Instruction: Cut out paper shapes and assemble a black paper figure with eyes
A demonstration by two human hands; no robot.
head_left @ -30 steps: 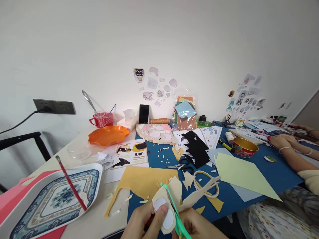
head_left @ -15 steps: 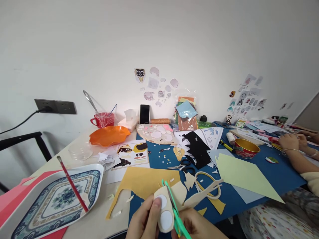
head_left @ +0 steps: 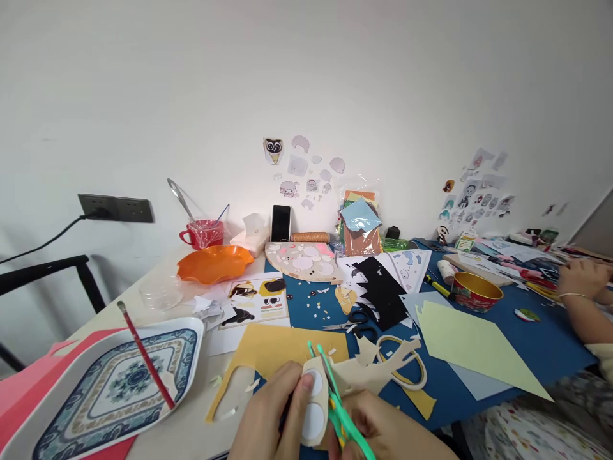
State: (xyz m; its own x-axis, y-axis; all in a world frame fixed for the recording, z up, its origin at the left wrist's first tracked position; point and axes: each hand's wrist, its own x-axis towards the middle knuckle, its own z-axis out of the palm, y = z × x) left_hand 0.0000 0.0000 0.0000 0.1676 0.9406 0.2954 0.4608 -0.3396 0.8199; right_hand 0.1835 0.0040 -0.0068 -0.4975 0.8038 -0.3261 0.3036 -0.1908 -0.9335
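A plain white wall (head_left: 306, 70) fills the upper half of the view, evenly lit by soft daylight; paper cut-out stickers (head_left: 301, 167) cling to it at the middle, and a second cluster (head_left: 472, 191) sits further right. A dark socket strip (head_left: 115, 207) is fixed low on the left with a black cable (head_left: 38, 246) plugged in; a black chair frame (head_left: 52, 275) stands below it, beside the pale counter (head_left: 186, 421), which is partly covered by a blue mat (head_left: 541, 338).

Only the two bare hands of the person are visible, at the bottom edge of the picture. The left hand (head_left: 271, 421) has no ring, no glove and no sleeve, and its thumbnail is short and unpainted. The right hand (head_left: 390, 434) is bare too, without any watch or bracelet.
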